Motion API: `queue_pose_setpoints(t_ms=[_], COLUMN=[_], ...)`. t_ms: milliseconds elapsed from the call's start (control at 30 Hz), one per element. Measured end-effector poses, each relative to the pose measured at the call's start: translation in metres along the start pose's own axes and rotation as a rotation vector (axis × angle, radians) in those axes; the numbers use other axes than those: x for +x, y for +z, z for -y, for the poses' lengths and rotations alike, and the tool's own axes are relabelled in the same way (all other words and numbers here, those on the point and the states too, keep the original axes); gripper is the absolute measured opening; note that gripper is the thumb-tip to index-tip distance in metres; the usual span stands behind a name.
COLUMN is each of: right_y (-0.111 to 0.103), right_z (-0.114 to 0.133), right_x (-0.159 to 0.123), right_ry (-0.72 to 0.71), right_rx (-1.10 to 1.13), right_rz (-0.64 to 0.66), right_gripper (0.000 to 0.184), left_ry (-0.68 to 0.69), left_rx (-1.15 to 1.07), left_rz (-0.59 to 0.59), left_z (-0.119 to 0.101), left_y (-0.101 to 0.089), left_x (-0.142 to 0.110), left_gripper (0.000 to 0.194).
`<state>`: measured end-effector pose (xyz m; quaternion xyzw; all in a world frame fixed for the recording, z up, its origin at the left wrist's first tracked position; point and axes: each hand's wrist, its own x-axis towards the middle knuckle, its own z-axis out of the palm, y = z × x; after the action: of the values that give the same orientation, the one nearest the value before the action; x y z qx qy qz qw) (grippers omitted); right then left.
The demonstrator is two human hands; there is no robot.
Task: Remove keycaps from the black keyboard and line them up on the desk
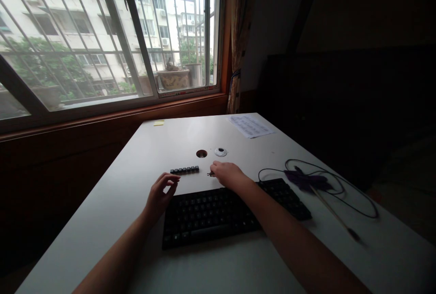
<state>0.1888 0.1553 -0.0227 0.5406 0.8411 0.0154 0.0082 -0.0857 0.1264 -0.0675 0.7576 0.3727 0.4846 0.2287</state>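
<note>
My left hand [161, 193] is just above the upper left corner of the black keyboard [204, 214]. Its thumb and forefinger curl into a ring, their tips meeting or nearly so; anything between them is too small to make out. Just beyond those fingertips stands a row of several black keycaps [184, 170] on the white desk. My right hand [225, 173] reaches over the keyboard and pinches a small dark tool [210, 174], whose thin ends point left. Most of that tool is hidden by the fingers. My right forearm covers part of the keys.
Past my hands are a round desk hole [201, 154] and its white cover [220, 152]. Right of the keyboard lie a looped black cable [344, 203], a purple cloth [308, 180] and a thin brush [335, 214]. Printed sheets [252, 126] and yellow notes [158, 122] lie farther back.
</note>
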Motion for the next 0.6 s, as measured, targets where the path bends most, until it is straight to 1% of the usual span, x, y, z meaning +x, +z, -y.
queue_pose_setpoints(t_ms=[100, 233, 467, 600], right_y=[0.000, 0.001, 0.009, 0.014], right_z=[-0.005, -0.011, -0.020, -0.025], right_x=[0.012, 0.020, 0.019, 0.018], right_ry=[-0.038, -0.060, -0.029, -0.023], right_rx=[0.008, 0.040, 0.156, 0.244], right_rz=[0.038, 0.066, 0.041, 0.024], right_gripper=[0.016, 0.018, 0.031, 0.030], left_ry=[-0.034, -0.037, -0.046, -0.051], left_rx=[-0.011, -0.005, -0.002, -0.004], left_rz=[-0.007, 0.001, 0.010, 0.025], left_z=[0.001, 0.002, 0.001, 0.000], left_y=[-0.001, 0.000, -0.001, -0.001], left_x=[0.000, 0.000, 0.000, 0.000], left_gripper=[0.014, 0.014, 0.014, 0.013])
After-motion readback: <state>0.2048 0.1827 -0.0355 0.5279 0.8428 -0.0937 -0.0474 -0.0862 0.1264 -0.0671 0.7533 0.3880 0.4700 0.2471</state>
